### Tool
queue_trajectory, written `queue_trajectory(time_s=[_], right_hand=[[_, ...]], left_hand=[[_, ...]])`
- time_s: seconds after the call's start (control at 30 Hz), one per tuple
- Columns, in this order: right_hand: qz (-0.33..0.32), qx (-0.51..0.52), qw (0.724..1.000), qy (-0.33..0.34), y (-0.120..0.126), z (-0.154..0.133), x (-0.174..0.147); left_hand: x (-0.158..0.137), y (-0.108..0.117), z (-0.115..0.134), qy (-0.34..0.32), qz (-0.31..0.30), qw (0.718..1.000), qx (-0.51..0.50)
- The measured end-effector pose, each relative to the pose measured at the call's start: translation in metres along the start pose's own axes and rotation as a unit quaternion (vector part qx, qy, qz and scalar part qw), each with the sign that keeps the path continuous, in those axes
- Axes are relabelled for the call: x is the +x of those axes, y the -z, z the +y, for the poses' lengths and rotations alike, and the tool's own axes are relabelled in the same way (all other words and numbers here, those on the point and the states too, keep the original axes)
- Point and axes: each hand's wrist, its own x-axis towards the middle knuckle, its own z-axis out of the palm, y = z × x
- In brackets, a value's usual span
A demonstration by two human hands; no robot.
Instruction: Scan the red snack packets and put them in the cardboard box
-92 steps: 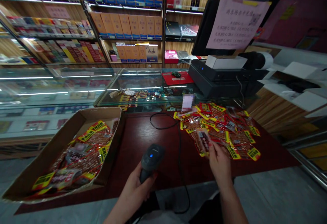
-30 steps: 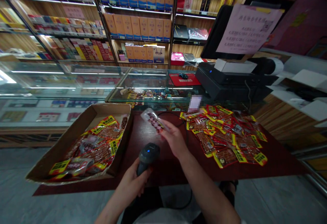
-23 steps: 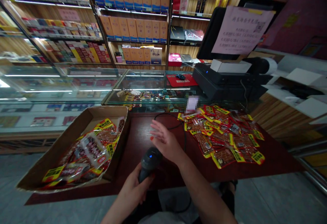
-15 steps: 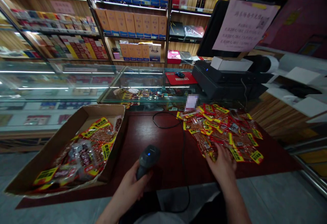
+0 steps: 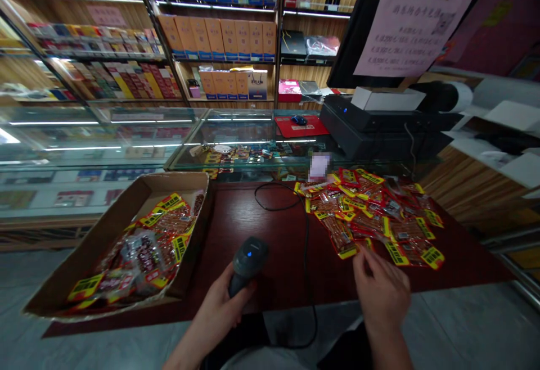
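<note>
My left hand (image 5: 223, 301) is wrapped around the handle of a dark barcode scanner (image 5: 250, 258), whose small blue light glows on top. It is held above the near part of the dark red table. My right hand (image 5: 382, 285) is at the near edge of a pile of snack packets (image 5: 371, 201), thumb and forefinger pinched together. Their tips seem to grip the end of one snack packet (image 5: 366, 243), though the hand partly hides the contact. The packets are clear, with red and yellow ends and brown strips inside.
An open cardboard box (image 5: 63, 271) with similar packets stands on the left of the dark red table (image 5: 236, 212). The scanner's black cable (image 5: 306, 246) loops across the tabletop. Behind are a glass display counter (image 5: 198, 162), a monitor (image 5: 358, 38) and a black cash drawer (image 5: 379, 139).
My right hand has drawn back slightly toward me and right, its spread fingers closing into a pinch and uncovering a packet. The scanner stays in my left hand; the view has shifted slightly.
</note>
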Motion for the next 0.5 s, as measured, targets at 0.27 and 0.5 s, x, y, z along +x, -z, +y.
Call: queue_trajectory(time_s=[0.27, 0.5], right_hand=[[-0.269, 0.24, 0.932, 0.042, -0.04, -0.116, -0.009], [-0.315, 0.211, 0.922, 0.077, -0.05, -0.048, 0.029]], left_hand=[[0.001, 0.001, 0.002, -0.002, 0.019, 1.0, -0.003], [-0.004, 0.007, -0.003, 0.01, 0.025, 1.0, -0.009]])
